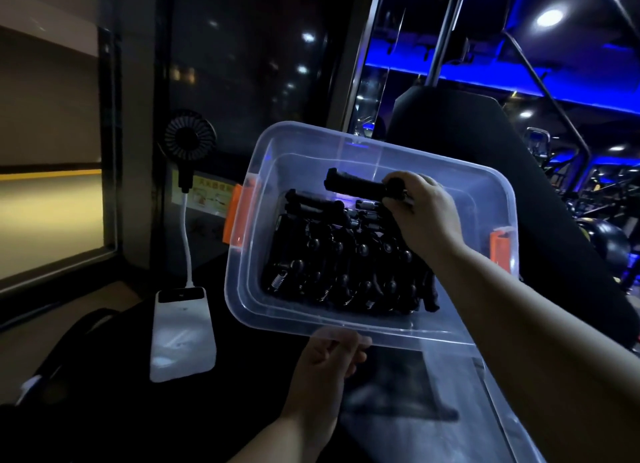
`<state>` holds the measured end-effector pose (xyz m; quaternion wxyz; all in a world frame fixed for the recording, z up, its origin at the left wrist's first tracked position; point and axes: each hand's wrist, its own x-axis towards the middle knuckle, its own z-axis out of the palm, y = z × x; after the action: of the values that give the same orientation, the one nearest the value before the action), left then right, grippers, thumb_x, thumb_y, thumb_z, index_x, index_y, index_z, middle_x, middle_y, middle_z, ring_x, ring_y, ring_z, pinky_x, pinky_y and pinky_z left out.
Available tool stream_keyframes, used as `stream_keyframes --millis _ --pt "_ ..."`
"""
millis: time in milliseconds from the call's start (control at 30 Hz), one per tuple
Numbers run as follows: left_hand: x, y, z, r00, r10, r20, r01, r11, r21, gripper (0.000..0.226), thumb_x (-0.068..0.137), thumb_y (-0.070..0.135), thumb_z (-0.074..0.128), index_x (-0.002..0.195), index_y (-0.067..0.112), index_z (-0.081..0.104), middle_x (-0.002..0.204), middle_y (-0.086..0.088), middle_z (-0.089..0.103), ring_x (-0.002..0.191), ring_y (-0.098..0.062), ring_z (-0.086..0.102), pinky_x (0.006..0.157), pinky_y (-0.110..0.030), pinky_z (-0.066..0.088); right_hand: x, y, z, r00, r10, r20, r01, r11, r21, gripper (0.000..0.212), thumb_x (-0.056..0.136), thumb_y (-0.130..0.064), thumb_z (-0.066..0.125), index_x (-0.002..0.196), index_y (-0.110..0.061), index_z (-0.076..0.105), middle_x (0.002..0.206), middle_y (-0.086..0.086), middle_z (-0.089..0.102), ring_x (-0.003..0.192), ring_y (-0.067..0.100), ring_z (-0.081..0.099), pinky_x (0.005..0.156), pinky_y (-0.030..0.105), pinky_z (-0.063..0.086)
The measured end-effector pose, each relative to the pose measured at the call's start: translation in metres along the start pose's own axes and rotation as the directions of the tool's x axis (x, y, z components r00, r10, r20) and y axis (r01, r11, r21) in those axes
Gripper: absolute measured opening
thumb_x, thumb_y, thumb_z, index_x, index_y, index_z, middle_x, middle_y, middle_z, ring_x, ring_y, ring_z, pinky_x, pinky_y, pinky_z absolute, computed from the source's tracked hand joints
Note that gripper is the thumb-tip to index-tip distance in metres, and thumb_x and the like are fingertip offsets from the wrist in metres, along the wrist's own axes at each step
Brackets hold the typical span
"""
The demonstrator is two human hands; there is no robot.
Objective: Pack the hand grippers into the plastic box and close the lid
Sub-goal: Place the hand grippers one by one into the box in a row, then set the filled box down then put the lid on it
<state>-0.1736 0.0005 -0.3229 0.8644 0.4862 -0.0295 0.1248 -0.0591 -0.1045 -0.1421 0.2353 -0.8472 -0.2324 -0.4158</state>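
Observation:
A clear plastic box (304,140) with orange latches is tilted up toward me in mid-air. My left hand (327,365) grips its near rim from below. Several black hand grippers (332,265) with metal springs lie packed along the box bottom. Inside the box, my right hand (420,217) is closed on one more black hand gripper (353,185), its foam handle pointing left above the pile. The clear lid (450,410) lies flat on the dark surface beneath the box, partly hidden by my right forearm.
A white power bank (181,334) lies on the left, its cable running up to a small black fan (189,140). A dark bag (76,352) sits at lower left. A black padded gym machine (485,144) rises behind the box, with blue-lit equipment beyond.

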Motion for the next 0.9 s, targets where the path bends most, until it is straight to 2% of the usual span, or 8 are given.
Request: stream_keyframes --millis 167,267,467,600,667,733,800,900 --pt "0.003 -0.001 0.000 1.000 -0.011 -0.010 0.010 1.000 -0.018 0.012 0.087 0.007 0.061 0.077 0.007 0.066 0.070 -0.003 0.066 0.065 -0.007 0.056 0.058 -0.016 0.041 0.026 -0.018 0.033 0.999 -0.045 -0.028 0.043 0.998 -0.050 0.028 0.084 -0.024 0.067 0.112 -0.027 0.065 0.099 0.002 0.068 0.108 0.027 0.049 0.081 0.034 0.038" --pt "0.005 0.000 0.001 1.000 0.007 -0.023 -0.007 1.000 -0.005 0.011 0.079 0.017 0.065 0.072 0.008 0.066 0.070 -0.006 0.066 0.061 -0.006 0.055 0.056 -0.016 0.039 0.033 -0.021 0.054 1.000 -0.021 -0.003 0.021 0.998 -0.062 0.029 0.083 -0.027 0.068 0.112 -0.029 0.064 0.093 0.006 0.065 0.104 0.027 0.052 0.075 0.030 0.036" --pt "0.008 -0.005 -0.001 1.000 0.005 -0.019 -0.005 1.000 0.017 0.013 0.086 0.003 0.062 0.073 0.004 0.063 0.067 -0.005 0.069 0.056 -0.005 0.056 0.052 -0.015 0.039 0.037 -0.014 0.090 0.995 0.076 0.060 -0.065 0.985 -0.159 0.022 0.087 -0.027 0.061 0.109 -0.029 0.060 0.093 0.008 0.067 0.091 0.033 0.058 0.069 0.032 0.038" --pt "0.012 -0.005 -0.002 1.000 0.001 0.003 -0.001 1.000 0.012 0.011 0.086 -0.003 0.058 0.076 -0.003 0.062 0.060 -0.003 0.064 0.053 -0.004 0.053 0.048 -0.015 0.037 0.035 -0.010 0.105 0.991 0.097 0.088 -0.075 0.973 -0.219 0.022 0.093 -0.035 0.046 0.108 -0.021 0.052 0.097 0.008 0.066 0.100 0.031 0.054 0.081 0.037 0.032" --pt "0.014 -0.007 -0.003 1.000 0.005 0.001 -0.005 1.000 0.023 0.012 0.085 -0.003 0.059 0.074 0.000 0.063 0.061 -0.004 0.065 0.054 -0.005 0.054 0.049 -0.015 0.037 0.032 -0.008 0.111 0.988 0.112 0.103 -0.078 0.956 -0.284 0.032 0.095 -0.045 0.037 0.113 -0.022 0.050 0.110 0.005 0.063 0.112 0.028 0.048 0.095 0.041 0.028" --pt "0.015 -0.008 -0.003 1.000 0.005 -0.015 -0.005 1.000 0.027 0.013 0.084 -0.004 0.061 0.072 0.001 0.063 0.062 -0.006 0.065 0.054 -0.006 0.055 0.049 -0.016 0.038 0.027 -0.004 0.114 0.979 0.147 0.141 -0.084 0.923 -0.376 0.044 0.094 -0.052 0.032 0.122 -0.023 0.046 0.126 0.001 0.052 0.127 0.024 0.036 0.112 0.047 0.012" --pt "0.015 -0.008 -0.003 1.000 0.011 -0.030 -0.010 1.000 0.022 0.011 0.083 -0.002 0.062 0.073 0.002 0.063 0.064 -0.007 0.066 0.055 -0.006 0.056 0.050 -0.016 0.039 0.023 -0.001 0.114 0.969 0.190 0.158 -0.116 0.915 -0.387 0.050 0.093 -0.056 0.030 0.130 -0.023 0.041 0.135 0.001 0.042 0.135 0.023 0.025 0.115 0.051 -0.004" --pt "0.013 -0.008 -0.004 1.000 0.002 -0.026 -0.002 1.000 -0.017 0.007 0.081 0.004 0.068 0.076 0.003 0.064 0.064 -0.004 0.066 0.057 -0.005 0.057 0.051 -0.015 0.040 0.019 -0.002 0.108 0.973 0.187 0.139 -0.131 0.933 -0.335 0.055 0.093 -0.057 0.033 0.136 -0.023 0.035 0.138 0.003 0.037 0.137 0.023 0.021 0.115 0.051 -0.009"
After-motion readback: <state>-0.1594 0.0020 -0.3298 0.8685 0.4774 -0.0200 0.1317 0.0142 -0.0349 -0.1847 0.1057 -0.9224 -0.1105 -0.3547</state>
